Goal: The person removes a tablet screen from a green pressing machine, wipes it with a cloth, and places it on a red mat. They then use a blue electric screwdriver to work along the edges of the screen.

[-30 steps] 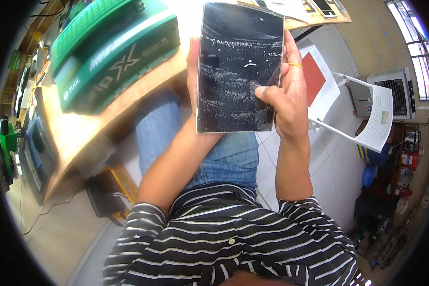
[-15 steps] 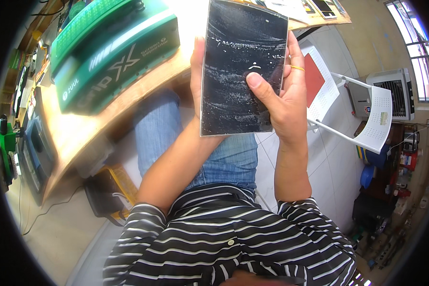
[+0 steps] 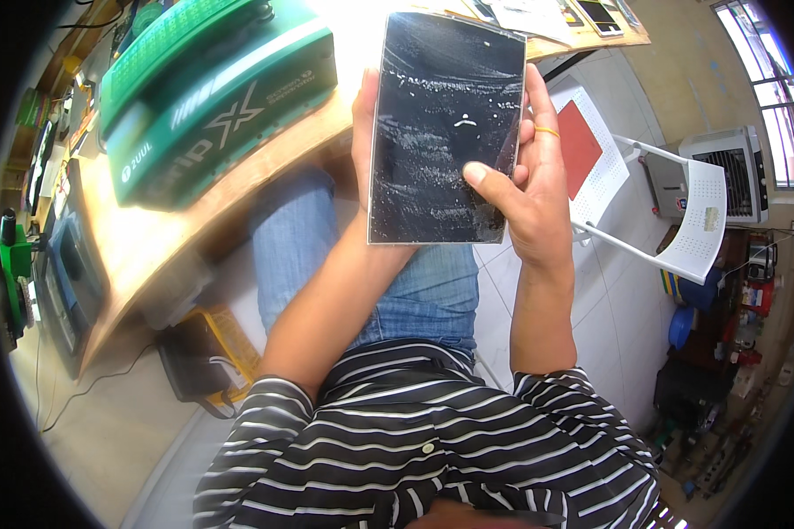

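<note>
A flat black tablet screen panel (image 3: 437,176) with thin clear edges is held upright before me, over my lap. Whitish smears and flecks streak its dark face, with a small curved white mark near the middle. My left hand (image 3: 364,123) grips it from the left and behind; most of its fingers are hidden by the panel. On the other side, my right hand (image 3: 538,189), with a yellow ring, has its thumb on the panel's lower right front and its fingers around the right edge, partly behind.
A green box-shaped machine (image 3: 229,123) stands on the wooden table (image 3: 172,238) to the left. Phones and papers (image 3: 529,18) lie at the table's far right. A white metal chair (image 3: 697,220) with a red pad and an air cooler (image 3: 723,172) are on the right. A yellow-and-black case (image 3: 216,344) sits below the table.
The panel's top edge has come lower in view and its face tilts differently. My right thumb has slid down toward the panel's lower right; both hands keep their hold.
</note>
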`<action>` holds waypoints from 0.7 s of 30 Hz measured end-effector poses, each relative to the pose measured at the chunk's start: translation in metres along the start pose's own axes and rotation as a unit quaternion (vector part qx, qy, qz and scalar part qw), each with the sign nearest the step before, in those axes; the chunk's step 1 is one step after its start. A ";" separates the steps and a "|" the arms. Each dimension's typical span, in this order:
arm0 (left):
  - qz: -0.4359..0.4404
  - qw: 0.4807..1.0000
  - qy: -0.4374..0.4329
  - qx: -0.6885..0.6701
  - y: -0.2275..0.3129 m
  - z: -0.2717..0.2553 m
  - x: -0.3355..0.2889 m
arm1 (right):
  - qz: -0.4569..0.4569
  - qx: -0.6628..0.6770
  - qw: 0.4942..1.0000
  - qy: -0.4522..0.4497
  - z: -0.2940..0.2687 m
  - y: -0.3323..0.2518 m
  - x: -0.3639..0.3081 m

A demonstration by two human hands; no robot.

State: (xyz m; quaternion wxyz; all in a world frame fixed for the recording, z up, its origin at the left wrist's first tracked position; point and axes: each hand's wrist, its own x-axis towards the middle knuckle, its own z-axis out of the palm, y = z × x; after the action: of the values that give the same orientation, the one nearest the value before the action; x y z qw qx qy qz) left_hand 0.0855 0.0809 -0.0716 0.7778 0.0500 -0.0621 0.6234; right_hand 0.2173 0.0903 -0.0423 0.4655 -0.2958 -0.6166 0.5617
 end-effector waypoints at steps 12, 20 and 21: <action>0.005 1.000 0.004 0.024 -0.001 0.001 0.002 | 0.027 0.014 0.999 0.014 -0.001 -0.001 -0.002; 0.004 0.999 -0.033 -0.022 -0.005 -0.010 0.004 | 0.036 0.006 0.999 0.029 0.000 -0.002 -0.005; 0.007 0.999 -0.036 -0.022 -0.005 -0.010 0.002 | 0.022 -0.012 1.000 0.015 0.002 0.001 -0.004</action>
State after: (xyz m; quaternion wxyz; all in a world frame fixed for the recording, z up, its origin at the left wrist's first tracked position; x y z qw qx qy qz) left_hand 0.0916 0.0834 -0.0816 0.7717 0.0553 -0.1044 0.6249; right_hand 0.2173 0.0859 -0.0441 0.4588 -0.3233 -0.6099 0.5594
